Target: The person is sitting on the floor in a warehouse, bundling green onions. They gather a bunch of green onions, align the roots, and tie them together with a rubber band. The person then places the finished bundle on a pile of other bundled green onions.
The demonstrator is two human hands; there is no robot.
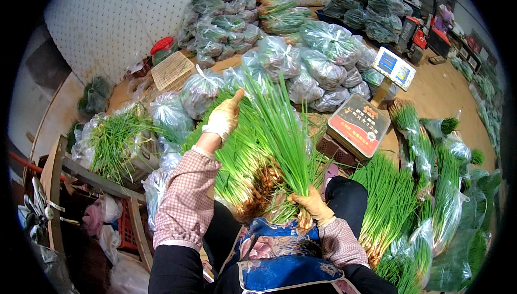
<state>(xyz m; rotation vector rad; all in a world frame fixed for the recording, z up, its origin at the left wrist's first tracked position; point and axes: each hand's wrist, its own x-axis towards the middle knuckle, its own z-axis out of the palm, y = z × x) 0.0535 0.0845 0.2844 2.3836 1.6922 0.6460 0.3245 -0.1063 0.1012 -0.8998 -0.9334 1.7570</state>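
Observation:
My right hand (313,207), in a pale yellow glove, is closed around the root end of a bunch of green onions (288,144), whose leaves point up and away to the left. My left hand (226,116), gloved too, is raised at the left of that bunch with one finger extended; I see nothing in its grasp. Below and between the hands lies a large heap of green onions (238,173) with brownish roots towards me. Loose leaves and trimmings lie near my knees.
Plastic bags of green onions (278,57) are piled ahead. A digital platform scale (359,124) stands ahead on the right. More green onions (383,205) lie at my right. A wooden frame (139,229) is at my left. A person (445,17) is far off at the upper right.

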